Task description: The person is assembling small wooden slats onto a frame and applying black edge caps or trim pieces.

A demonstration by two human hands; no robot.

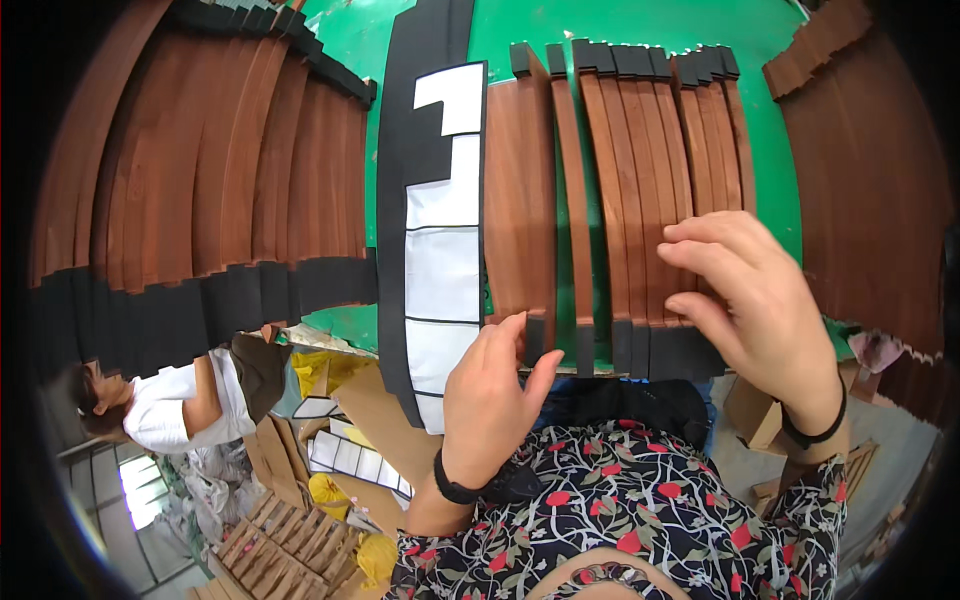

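Because the reddish-brown wooden slats with black ends point(622, 170), right of the frame's centre on the green desk point(775, 190), seemed to stand on edge with gaps between some, a sideways nudge could have toppled them. The left hand point(490, 390), lower centre, had thumb and fingers spread around the leftmost slat's black end point(535, 342); whether that grip was clamped, I could not tell. The right hand point(760, 305) arched over the slats, palm down, its grip apart.
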